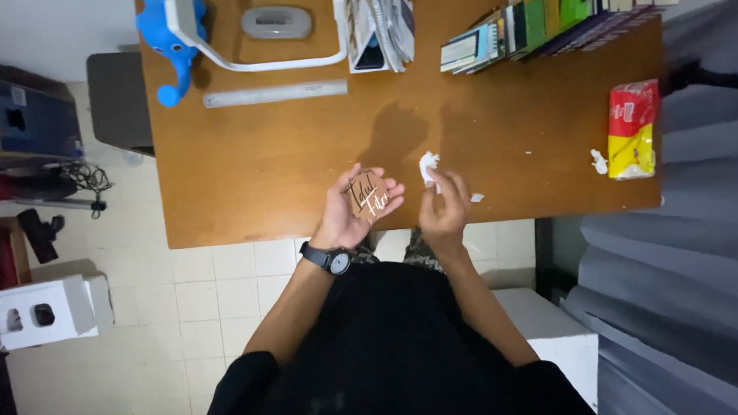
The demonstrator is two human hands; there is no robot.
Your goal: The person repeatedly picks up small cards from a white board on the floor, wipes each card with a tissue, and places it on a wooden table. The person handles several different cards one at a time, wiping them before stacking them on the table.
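Observation:
My left hand [354, 208] holds a small brown square card [367, 193] with white script on it, just above the near edge of the wooden desk [300, 152]. A black wristwatch [328, 258] is on that wrist. My right hand [444, 206] pinches a crumpled bit of white tissue [428, 167] between its fingertips, a little to the right of the card. A tiny white scrap [476, 198] lies on the desk beside the right hand.
A red and yellow tissue pack [632, 129] with a white scrap [599, 162] beside it lies at the desk's right end. Books [543, 17] stand at the back right. A steel ruler [274, 93], blue elephant toy [167, 42] and white frame [280, 62] sit at the back left.

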